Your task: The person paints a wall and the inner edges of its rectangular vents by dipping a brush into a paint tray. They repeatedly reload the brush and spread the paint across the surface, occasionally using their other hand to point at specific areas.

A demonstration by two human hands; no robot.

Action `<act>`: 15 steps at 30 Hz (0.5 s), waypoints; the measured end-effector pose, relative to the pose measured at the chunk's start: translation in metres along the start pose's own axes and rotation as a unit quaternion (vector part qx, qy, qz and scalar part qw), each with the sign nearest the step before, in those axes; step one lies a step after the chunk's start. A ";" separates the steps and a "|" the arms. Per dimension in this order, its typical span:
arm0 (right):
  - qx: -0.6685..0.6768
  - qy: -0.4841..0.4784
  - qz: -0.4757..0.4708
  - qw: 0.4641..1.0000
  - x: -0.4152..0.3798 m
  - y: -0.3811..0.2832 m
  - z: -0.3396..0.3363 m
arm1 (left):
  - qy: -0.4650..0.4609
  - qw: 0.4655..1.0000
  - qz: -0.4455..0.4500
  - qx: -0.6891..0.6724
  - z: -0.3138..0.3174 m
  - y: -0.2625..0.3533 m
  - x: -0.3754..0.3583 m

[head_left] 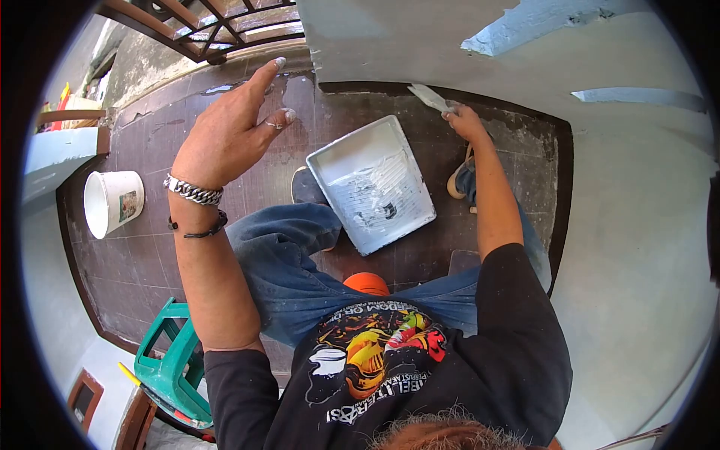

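Note:
My right hand (pixel 465 123) is closed around a paintbrush (pixel 429 97) coated in white, its tip close to the dark skirting at the foot of the wall. My left hand (pixel 229 131) hovers over the floor at the left with nothing in it, index finger and thumb stretched apart and white paint on their tips. Between my feet lies a white paint tray (pixel 354 154), tilted in this view, with wet white paint spread over its ribbed part and a dark spot near its lower end.
A white bucket (pixel 114 204) stands on the brown tiled floor (pixel 161 259) at the left. Below it is a green plastic stool (pixel 169 361). Something orange (pixel 366 283) shows between my legs. A brown metal gate (pixel 217 30) borders the top. Pale blue patches (pixel 536 26) mark the wall.

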State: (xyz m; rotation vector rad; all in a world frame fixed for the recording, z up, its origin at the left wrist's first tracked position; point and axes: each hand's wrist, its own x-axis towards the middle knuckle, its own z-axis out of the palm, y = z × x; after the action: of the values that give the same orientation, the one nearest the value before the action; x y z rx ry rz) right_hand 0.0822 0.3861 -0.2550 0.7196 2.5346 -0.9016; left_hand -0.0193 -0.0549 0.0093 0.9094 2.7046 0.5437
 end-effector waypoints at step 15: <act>-0.027 0.008 0.022 0.999 0.019 -0.006 0.005 | 0.006 1.000 0.012 0.005 0.001 0.002 0.002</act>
State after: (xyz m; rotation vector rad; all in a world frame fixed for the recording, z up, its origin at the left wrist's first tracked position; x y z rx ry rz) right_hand 0.0642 0.3858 -0.2648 0.7653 2.5368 -0.8126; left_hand -0.0195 -0.0523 0.0092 0.9460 2.7117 0.5428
